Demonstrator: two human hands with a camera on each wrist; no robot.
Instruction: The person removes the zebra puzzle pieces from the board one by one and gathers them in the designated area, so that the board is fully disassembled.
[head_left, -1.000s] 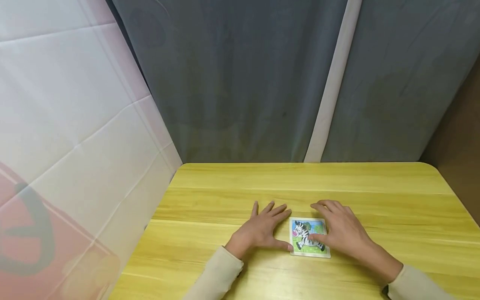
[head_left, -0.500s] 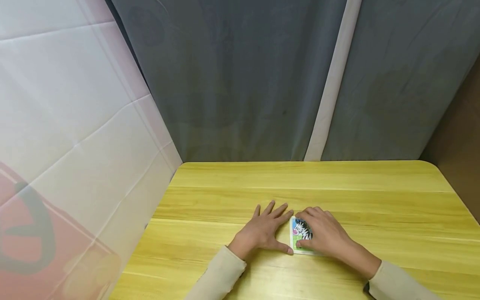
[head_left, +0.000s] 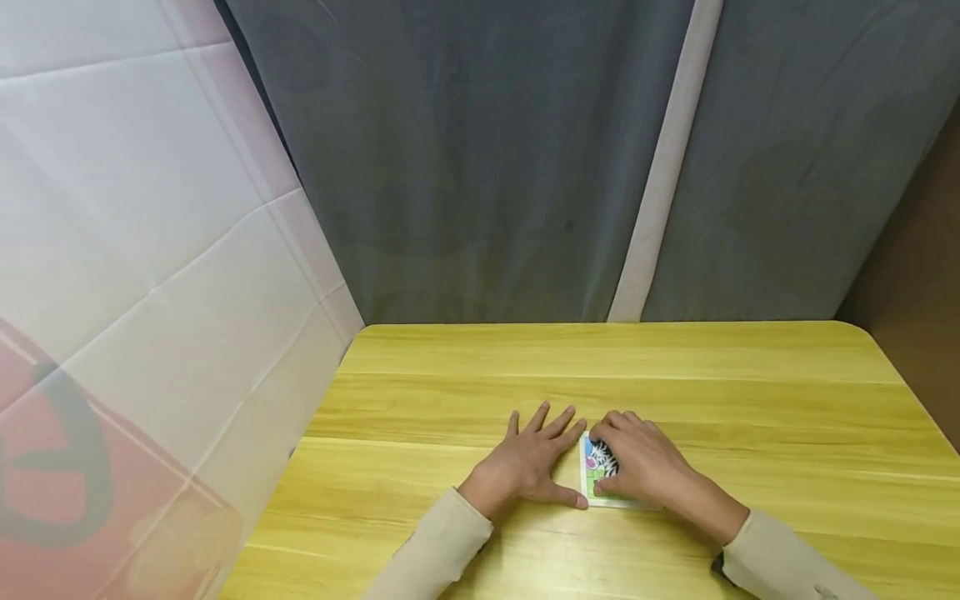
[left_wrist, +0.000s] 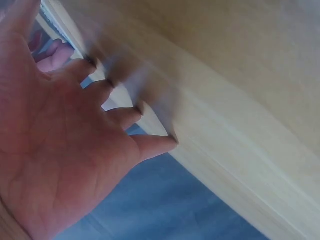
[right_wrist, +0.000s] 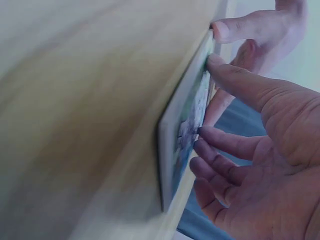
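Note:
A small square zebra jigsaw puzzle (head_left: 597, 492), with a pale border, lies flat on the wooden table. My left hand (head_left: 525, 467) is spread at its left side, the thumb tip at the near left corner. In the left wrist view the fingertips of this hand (left_wrist: 60, 130) rest on the table. Over the right part of the puzzle arches my right hand (head_left: 648, 462), hiding much of the zebra. The right wrist view has the thumb and fingertips of that hand (right_wrist: 260, 165) spread apart on the face of the puzzle (right_wrist: 187, 125), which shows seams between pieces.
The yellow wood-grain table (head_left: 450, 367) has a far edge that meets a grey curtain (head_left: 465, 167) with a pale vertical strip (head_left: 660, 192). A white printed cloth (head_left: 150, 208) hangs on the left, and a brown panel (head_left: 915, 283) stands on the right.
My right hand has moved left from the puzzle's right side onto its face, covering more of the zebra. My left hand has stayed nearly still beside the puzzle.

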